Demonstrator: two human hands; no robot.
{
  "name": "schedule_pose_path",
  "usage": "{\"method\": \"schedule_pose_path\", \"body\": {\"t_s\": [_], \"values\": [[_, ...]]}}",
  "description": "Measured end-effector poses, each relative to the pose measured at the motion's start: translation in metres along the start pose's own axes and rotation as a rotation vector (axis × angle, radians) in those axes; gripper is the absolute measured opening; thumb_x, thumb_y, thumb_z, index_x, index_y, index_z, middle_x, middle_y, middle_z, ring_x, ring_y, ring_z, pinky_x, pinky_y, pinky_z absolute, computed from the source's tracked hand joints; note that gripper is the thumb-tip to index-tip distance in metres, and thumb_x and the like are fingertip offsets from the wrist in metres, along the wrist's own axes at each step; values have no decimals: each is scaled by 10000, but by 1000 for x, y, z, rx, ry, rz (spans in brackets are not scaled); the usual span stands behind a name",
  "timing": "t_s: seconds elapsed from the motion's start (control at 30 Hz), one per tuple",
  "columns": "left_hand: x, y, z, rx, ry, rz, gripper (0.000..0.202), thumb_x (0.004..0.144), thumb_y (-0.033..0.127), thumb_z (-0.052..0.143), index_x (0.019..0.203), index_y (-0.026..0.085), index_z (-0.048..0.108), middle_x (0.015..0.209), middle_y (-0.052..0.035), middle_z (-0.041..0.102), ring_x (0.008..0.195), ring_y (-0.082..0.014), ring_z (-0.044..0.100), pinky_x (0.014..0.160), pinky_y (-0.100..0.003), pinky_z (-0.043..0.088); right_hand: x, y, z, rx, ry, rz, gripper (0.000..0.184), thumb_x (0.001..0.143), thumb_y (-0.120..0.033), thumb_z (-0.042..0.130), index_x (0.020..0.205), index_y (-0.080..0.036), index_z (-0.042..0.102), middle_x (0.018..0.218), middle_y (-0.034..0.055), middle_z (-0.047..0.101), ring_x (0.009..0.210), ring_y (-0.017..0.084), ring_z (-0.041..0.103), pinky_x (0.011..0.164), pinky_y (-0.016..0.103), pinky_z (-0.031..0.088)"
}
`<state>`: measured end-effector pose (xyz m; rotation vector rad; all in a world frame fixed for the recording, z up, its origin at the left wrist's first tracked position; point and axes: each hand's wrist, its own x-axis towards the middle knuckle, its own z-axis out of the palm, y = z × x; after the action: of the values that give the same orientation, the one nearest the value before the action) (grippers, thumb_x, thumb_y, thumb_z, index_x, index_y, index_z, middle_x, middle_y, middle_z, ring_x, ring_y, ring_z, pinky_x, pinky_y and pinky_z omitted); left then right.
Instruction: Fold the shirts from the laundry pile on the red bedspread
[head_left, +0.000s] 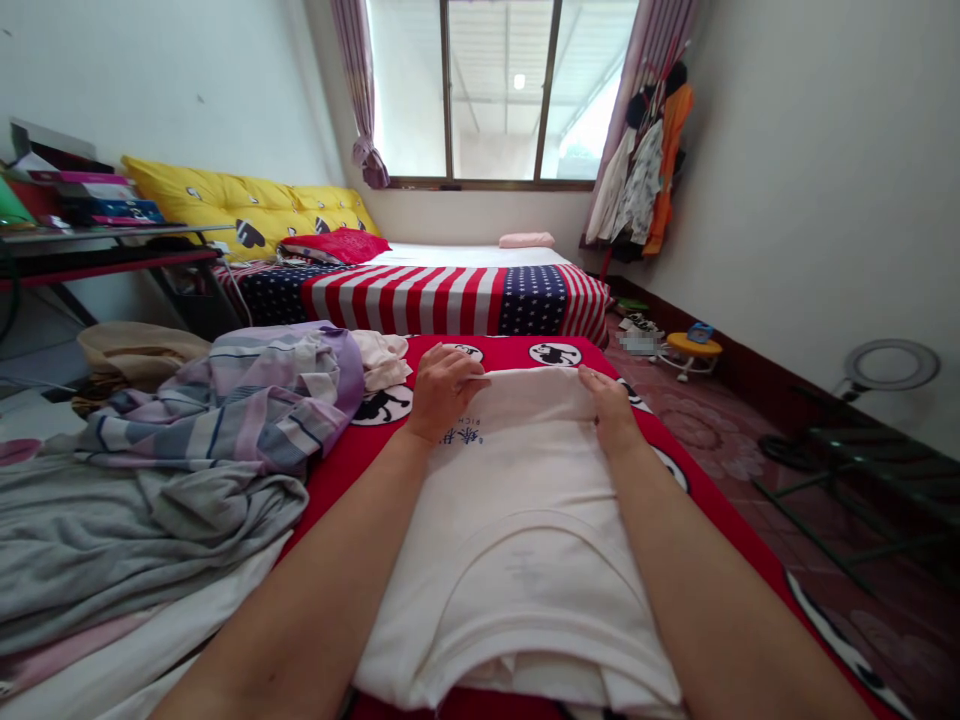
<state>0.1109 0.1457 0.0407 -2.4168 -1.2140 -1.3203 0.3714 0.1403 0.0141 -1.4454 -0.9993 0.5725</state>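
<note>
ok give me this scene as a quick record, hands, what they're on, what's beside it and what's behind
left hand: left hand grips the far edge of the white shirt
right hand: right hand grips the same edge, at its right end
shirt: laid flat, neckline toward the person, dark lettering near the left hand
surface: red cover with black-and-white round prints
beside, left: loose heap with a plaid cloth and a grey cloth
behind: bed with a stars-and-stripes cover, below a window
</note>
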Motion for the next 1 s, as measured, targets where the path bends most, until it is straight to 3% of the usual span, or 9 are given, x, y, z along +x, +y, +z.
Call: {"method": "schedule_pose_path", "body": {"t_s": [0.17, 0.33, 0.43, 0.57, 0.73, 0.83, 0.9, 0.93, 1.0], "values": [[-5, -13, 2, 1, -64, -168, 218, 835, 431, 601, 865, 233, 688, 883, -19, 709, 902, -204, 613, 953, -331, 389, 0, -2, -8, 244, 74, -28, 375, 579, -423, 687, 826, -140, 682, 674, 12, 666, 613, 161, 604, 578, 278, 503], [-9, -16, 3, 52, -1, -435, 250, 817, 448, 595, 911, 249, 714, 855, -28, 722, 825, -220, 642, 767, -299, 444, 5, 4, -7, 369, 256, -98, 344, 559, -383, 712, 798, -136, 690, 670, -1, 652, 589, 134, 570, 583, 273, 486], [-7, -15, 4, 52, 75, -459, 283, 806, 473, 600, 933, 250, 719, 842, -32, 721, 829, -225, 647, 747, -297, 443, 7, 6, -4, 388, 340, -132, 324, 578, -367, 700, 801, -132, 699, 693, 4, 656, 592, 131, 565, 578, 270, 481], [-8, -25, 7, -76, 33, -492, 301, 754, 491, 642, 923, 252, 710, 818, -12, 704, 769, -197, 641, 706, -278, 453, 7, 5, 0, 389, 342, -167, 311, 589, -359, 698, 793, -125, 702, 697, 16, 667, 600, 140, 582, 581, 274, 488], [-11, -41, 7, -161, -51, -577, 334, 712, 359, 676, 1008, 205, 661, 772, -8, 664, 690, -178, 612, 662, -270, 478, 3, 0, -5, 91, 251, -163, 346, 693, -362, 620, 908, -102, 693, 782, 63, 693, 690, 190, 631, 674, 339, 527], [-4, -32, 3, 20, 71, -462, 300, 741, 236, 632, 1038, 198, 646, 891, -44, 657, 844, -213, 613, 806, -320, 481, -5, -16, -7, -146, 261, -239, 354, 705, -248, 595, 1023, -114, 677, 1005, 117, 685, 933, 249, 625, 888, 400, 478], [4, -17, 1, 98, 83, -349, 301, 765, 166, 583, 1057, 198, 645, 1018, -70, 644, 976, -227, 590, 904, -338, 451, -16, -33, -1, -383, 217, -368, 410, 739, -198, 556, 1135, -133, 640, 1176, 125, 629, 1111, 247, 556, 1019, 376, 387], [6, -8, 1, 89, 26, -303, 291, 786, 157, 555, 1058, 197, 650, 1061, -75, 641, 1008, -223, 584, 924, -334, 443, -23, -41, 5, -484, 153, -433, 425, 770, -197, 528, 1181, -138, 617, 1226, 122, 606, 1160, 233, 528, 1048, 350, 358], [7, 8, 5, 8, -210, -225, 291, 842, 212, 512, 1099, 189, 646, 1138, -78, 639, 1057, -211, 582, 948, -315, 435, -39, -52, 21, -593, -48, -512, 444, 841, -237, 464, 1259, -131, 565, 1283, 117, 577, 1209, 208, 500, 1063, 316, 341]]}}
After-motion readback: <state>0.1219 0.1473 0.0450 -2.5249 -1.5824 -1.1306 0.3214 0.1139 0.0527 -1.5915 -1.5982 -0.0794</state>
